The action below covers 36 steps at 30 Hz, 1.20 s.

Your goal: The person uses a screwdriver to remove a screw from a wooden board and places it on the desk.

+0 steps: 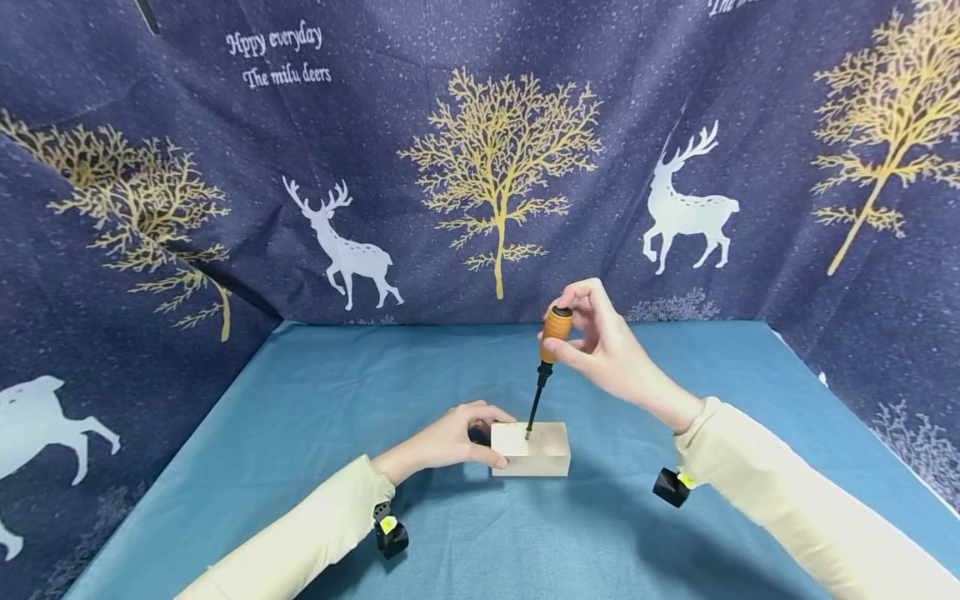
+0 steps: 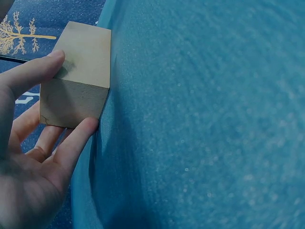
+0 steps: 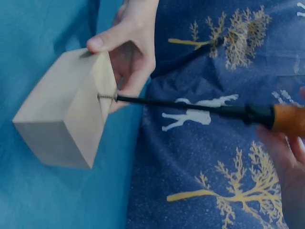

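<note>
Left hand (image 1: 459,437) pinches one end of the block (image 1: 531,464), flat on the surface (image 1: 330,392); right hand (image 1: 611,354) curls round the handle of the screwdriver (image 1: 556,333), tip at a screw (image 3: 106,97) standing proud of the top. Judgement: keep screwdriver and screw aligned, press steadily, turn slowly.

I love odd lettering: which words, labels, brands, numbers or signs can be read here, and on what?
"Hppy everyday": on the dark blue backdrop, upper left in the head view.
"The milu deers": on the backdrop, just below.
"The m": on the backdrop, top right; the rest cut off.
Yellow tag on each wrist camera: any marks too small to read.
Screwdriver and wooden block: no readable text.
</note>
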Each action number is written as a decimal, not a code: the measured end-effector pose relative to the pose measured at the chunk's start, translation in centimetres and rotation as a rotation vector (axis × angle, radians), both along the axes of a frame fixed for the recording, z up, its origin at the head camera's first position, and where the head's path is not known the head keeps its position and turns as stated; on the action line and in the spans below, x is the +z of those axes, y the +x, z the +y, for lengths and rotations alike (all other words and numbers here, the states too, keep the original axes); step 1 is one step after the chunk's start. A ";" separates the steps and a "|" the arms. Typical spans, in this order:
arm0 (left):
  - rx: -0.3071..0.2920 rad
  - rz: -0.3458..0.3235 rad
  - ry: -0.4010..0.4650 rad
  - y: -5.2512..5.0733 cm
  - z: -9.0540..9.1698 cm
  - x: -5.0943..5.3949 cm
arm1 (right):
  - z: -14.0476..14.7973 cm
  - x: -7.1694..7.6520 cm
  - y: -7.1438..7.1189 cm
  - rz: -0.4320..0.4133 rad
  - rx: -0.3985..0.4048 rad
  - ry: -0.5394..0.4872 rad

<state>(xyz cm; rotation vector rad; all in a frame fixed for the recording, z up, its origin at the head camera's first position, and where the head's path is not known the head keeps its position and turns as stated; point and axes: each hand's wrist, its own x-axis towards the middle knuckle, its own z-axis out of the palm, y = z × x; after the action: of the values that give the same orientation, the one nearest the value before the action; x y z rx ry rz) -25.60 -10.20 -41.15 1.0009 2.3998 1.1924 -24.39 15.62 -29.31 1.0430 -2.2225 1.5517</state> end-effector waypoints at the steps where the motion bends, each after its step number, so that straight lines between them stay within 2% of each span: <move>1: 0.001 -0.001 0.002 0.0 0.0 0.0 | -0.1 -0.1 0.1 0.025 -0.057 0.032; 4: 0.004 -0.006 0.003 0.1 0.0 0.1 | -0.4 0.0 0.3 0.067 -0.176 0.094; 6: 0.003 -0.004 0.003 0.0 0.0 0.1 | -0.5 0.1 0.4 0.078 -0.198 0.106; 14: -0.002 0.001 0.000 -0.1 0.0 -0.3 | -0.5 0.1 0.6 0.033 -0.153 0.086; 21: 0.010 -0.010 -0.012 0.1 0.0 0.0 | -0.4 0.0 0.5 0.011 0.025 -0.005; 24: 0.013 -0.011 -0.013 0.2 0.0 0.1 | -0.6 -0.2 0.5 -0.018 0.047 -0.037; 27: 0.016 -0.016 -0.011 0.2 0.0 0.2 | -0.7 -0.3 0.5 0.003 -0.059 0.004; 31: 0.012 -0.016 -0.001 0.1 0.1 0.0 | -0.9 -0.4 0.4 0.077 -0.236 0.086; 33: 0.011 -0.015 0.002 0.1 0.1 -0.1 | -0.9 -0.4 0.5 0.082 -0.265 0.083; 36: 0.015 -0.019 0.002 0.1 0.0 -0.2 | -1.0 -0.3 0.6 0.062 -0.258 0.056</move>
<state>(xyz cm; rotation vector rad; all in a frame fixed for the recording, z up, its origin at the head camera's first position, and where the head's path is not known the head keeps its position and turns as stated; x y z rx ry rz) -25.52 -10.17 -41.31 0.9691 2.3964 1.2041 -23.82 14.65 -29.61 0.7699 -2.2650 1.3378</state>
